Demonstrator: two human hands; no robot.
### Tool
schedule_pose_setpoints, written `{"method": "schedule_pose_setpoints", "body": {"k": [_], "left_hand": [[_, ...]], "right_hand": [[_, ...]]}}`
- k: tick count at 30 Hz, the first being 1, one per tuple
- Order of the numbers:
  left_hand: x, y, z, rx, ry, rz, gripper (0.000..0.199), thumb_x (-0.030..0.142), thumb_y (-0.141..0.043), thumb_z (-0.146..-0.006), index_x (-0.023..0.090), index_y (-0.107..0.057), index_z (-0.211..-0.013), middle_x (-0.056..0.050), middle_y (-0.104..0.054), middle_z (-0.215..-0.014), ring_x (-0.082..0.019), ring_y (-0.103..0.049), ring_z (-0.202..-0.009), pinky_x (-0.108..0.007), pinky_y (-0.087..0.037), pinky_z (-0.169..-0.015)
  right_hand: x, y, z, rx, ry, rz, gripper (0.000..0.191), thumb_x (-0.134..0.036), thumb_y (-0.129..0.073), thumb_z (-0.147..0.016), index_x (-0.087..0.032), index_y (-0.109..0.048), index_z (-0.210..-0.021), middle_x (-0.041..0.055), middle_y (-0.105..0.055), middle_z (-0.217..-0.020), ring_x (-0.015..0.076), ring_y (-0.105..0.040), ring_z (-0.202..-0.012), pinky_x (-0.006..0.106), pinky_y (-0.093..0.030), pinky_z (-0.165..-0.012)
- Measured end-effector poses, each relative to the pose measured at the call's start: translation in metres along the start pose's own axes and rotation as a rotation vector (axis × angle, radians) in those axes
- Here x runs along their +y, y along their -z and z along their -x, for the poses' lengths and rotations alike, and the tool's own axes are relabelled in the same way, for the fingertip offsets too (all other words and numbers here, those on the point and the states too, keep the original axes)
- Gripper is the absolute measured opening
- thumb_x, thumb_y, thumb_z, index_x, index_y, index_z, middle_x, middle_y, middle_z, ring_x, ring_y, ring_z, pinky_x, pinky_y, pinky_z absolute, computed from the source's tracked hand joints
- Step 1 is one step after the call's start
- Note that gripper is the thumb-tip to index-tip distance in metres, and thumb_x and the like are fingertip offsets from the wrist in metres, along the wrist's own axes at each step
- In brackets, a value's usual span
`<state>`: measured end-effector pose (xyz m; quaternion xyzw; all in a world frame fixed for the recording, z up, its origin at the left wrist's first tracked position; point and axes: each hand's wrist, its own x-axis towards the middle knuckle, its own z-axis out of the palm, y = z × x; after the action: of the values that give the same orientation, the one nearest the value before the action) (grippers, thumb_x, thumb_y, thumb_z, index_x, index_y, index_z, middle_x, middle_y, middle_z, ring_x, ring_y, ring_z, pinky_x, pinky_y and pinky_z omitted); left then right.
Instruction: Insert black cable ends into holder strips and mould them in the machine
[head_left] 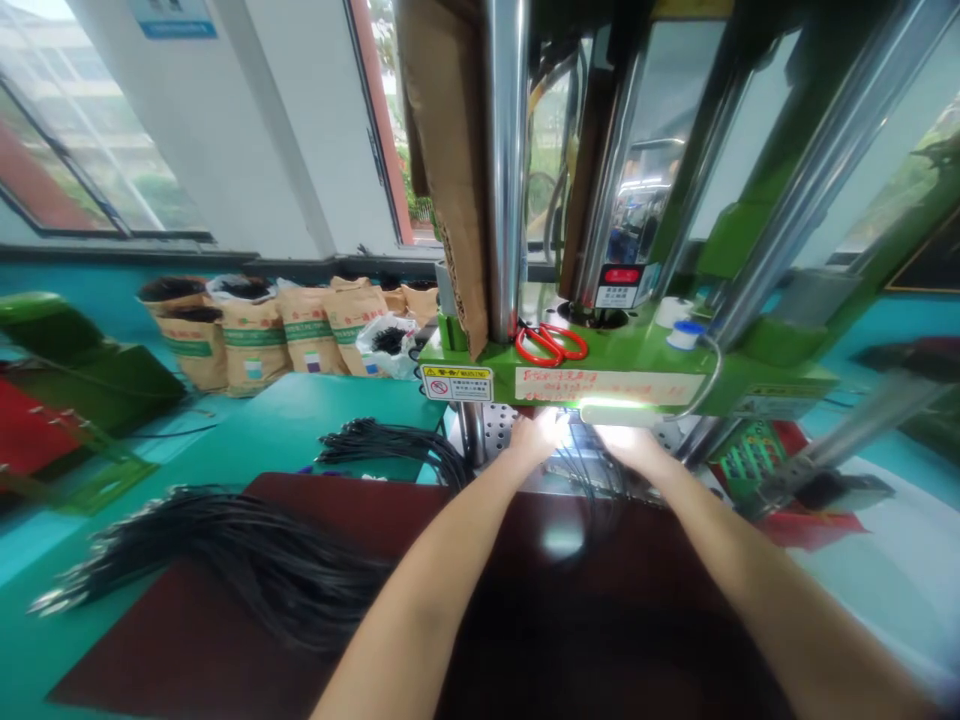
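Both my arms stretch forward under the green press. My left hand is at the left of the brightly lit mould area, and my right hand is at its right. Glare and blur hide the fingers of both hands, so what they hold, if anything, does not show. Between them, several thin black cables hang from the lit area over the front edge toward the dark red board. A lamp shines just above the hands.
A large bundle of black cables lies on the left of the board, and a smaller bundle lies behind it. Red-handled scissors and a white-and-blue spool rest on the press. Filled paper sacks stand by the wall.
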<state>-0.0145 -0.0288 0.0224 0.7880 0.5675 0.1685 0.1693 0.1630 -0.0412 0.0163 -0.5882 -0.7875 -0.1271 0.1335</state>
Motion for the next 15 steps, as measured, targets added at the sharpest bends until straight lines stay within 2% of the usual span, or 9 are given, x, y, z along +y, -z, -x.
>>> {"method": "schedule_pose_setpoints", "body": {"k": [3, 6, 11, 15], "left_hand": [[-0.005, -0.003, 0.001, -0.029, -0.205, -0.007, 0.052, 0.053, -0.04, -0.083, 0.027, -0.043, -0.128, -0.005, -0.048, -0.132, -0.024, -0.041, -0.121, -0.039, -0.034, -0.099], [-0.011, -0.01, -0.003, -0.038, -0.342, -0.052, 0.054, 0.052, -0.039, -0.083, 0.025, -0.041, -0.13, -0.006, -0.043, -0.136, -0.024, -0.037, -0.125, -0.041, -0.031, -0.101], [-0.016, -0.02, -0.015, -0.036, -0.318, -0.096, 0.046, 0.049, -0.038, -0.085, 0.026, -0.049, -0.123, -0.006, -0.049, -0.13, -0.024, -0.042, -0.12, -0.039, -0.035, -0.097], [-0.014, -0.023, -0.021, -0.039, -0.287, -0.11, 0.047, 0.049, -0.037, -0.085, 0.024, -0.048, -0.124, -0.007, -0.052, -0.127, -0.024, -0.046, -0.116, -0.039, -0.036, -0.096]], "right_hand": [[0.008, 0.005, 0.011, -0.109, 0.047, -0.073, 0.037, -0.036, -0.039, -0.09, -0.018, -0.056, -0.117, 0.0093, -0.066, -0.104, 0.0228, -0.059, -0.097, 0.037, -0.042, -0.088], [0.005, 0.007, 0.012, -0.184, 0.068, -0.134, 0.04, -0.042, -0.04, -0.088, -0.02, -0.057, -0.117, 0.0086, -0.064, -0.109, 0.0228, -0.058, -0.101, 0.035, -0.041, -0.088], [-0.001, 0.009, 0.005, -0.244, 0.028, -0.204, 0.04, -0.041, -0.036, -0.09, -0.019, -0.06, -0.113, 0.0093, -0.064, -0.11, 0.0227, -0.058, -0.1, 0.033, -0.042, -0.085], [-0.003, 0.007, 0.0, -0.258, -0.005, -0.226, 0.04, -0.043, -0.034, -0.09, -0.02, -0.062, -0.108, 0.0087, -0.064, -0.109, 0.022, -0.059, -0.097, 0.033, -0.042, -0.084]]}}
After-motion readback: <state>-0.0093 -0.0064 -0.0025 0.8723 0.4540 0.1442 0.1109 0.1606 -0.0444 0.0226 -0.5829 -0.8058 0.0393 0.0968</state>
